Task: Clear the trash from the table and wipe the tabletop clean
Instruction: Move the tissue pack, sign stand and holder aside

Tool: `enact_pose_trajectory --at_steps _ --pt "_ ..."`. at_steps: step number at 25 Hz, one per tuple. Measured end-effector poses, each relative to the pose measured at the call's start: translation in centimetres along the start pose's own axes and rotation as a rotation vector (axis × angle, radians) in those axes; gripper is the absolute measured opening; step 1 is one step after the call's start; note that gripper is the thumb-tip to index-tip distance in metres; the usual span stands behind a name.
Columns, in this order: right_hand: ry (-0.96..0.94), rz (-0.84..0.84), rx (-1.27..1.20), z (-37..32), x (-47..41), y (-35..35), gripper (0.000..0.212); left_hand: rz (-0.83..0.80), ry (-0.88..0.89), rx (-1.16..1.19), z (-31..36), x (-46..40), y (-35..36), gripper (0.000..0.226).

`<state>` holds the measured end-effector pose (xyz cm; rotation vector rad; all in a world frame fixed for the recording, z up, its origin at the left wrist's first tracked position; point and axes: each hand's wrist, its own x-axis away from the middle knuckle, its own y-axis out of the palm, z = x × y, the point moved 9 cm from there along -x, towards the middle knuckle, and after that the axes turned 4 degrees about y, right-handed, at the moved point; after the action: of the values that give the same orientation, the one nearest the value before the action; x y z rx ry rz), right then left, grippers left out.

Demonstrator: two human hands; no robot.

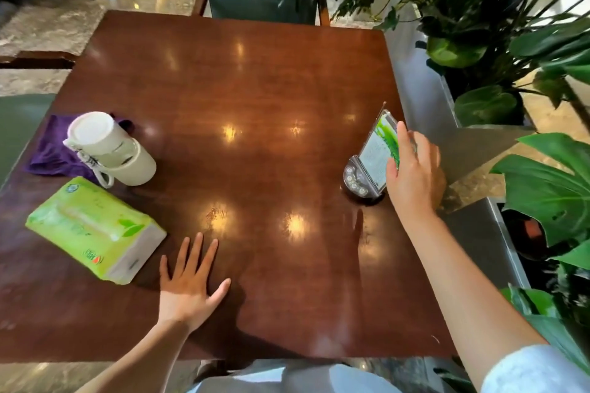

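We see a glossy brown wooden table from above, and we take the white bottle near its left edge as our landmark. The bottle stands upright with its lid on, so we cannot tell what is inside; a cord loop hangs at its near side. Just behind and to the left of the bottle lies a crumpled purple cloth, partly tucked under it. Just in front of the bottle, toward us, lies a green tissue pack, sealed in its wrapper and flat on the table.

Well to the right of the bottle, near the table's right edge, a clear acrylic sign stand with a green printed card rests on a rounded base. Our right hand has its thumb and fingers curled around the stand's upright panel, gripping it. Our left hand lies flat on the table, in front and to the right of the bottle, beside the tissue pack, fingers spread and holding nothing.

Beyond the table's right edge, potted plants fill a metal planter.
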<state>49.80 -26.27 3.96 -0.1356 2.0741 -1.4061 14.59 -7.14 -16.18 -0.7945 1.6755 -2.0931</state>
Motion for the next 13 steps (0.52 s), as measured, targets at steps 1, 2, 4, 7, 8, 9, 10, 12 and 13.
enact_pose_trajectory --at_steps 1,2,4,7,8,9,10,12,13 --pt "-0.022 -0.008 0.064 -0.2 0.3 0.0 0.064 0.002 -0.001 0.002 0.0 0.0 0.0 0.082" --pt "-0.024 -0.029 0.119 -0.4 0.6 0.1 0.068 0.003 -0.002 0.002 0.1 0.0 -0.1 0.082" --pt "0.023 -0.079 0.178 -0.4 1.2 0.4 0.078 0.007 -0.002 0.003 0.1 0.0 -0.2 0.082" --pt "0.061 -0.073 0.180 -1.7 2.1 0.0 0.081 0.015 0.002 -0.008 0.3 0.1 -0.5 0.078" --pt "0.038 -0.069 0.163 -2.8 2.5 0.1 0.077 0.016 0.001 -0.007 0.3 0.2 -0.6 0.075" --pt "0.003 -0.076 0.135 -4.1 3.1 0.3 0.073 0.015 0.003 -0.003 0.3 0.2 -0.6 0.075" --pt "-0.044 -0.096 0.100 -5.7 3.9 0.8 0.068 0.011 0.004 0.000 0.3 0.2 -0.6 0.076" --pt "-0.168 -0.167 0.031 -9.6 5.9 2.4 0.061 0.015 0.007 0.003 0.3 0.2 -0.7 0.077" --pt "-0.236 -0.215 -0.001 -11.8 7.1 3.4 0.059 0.021 0.006 0.008 0.2 0.2 -0.8 0.078"
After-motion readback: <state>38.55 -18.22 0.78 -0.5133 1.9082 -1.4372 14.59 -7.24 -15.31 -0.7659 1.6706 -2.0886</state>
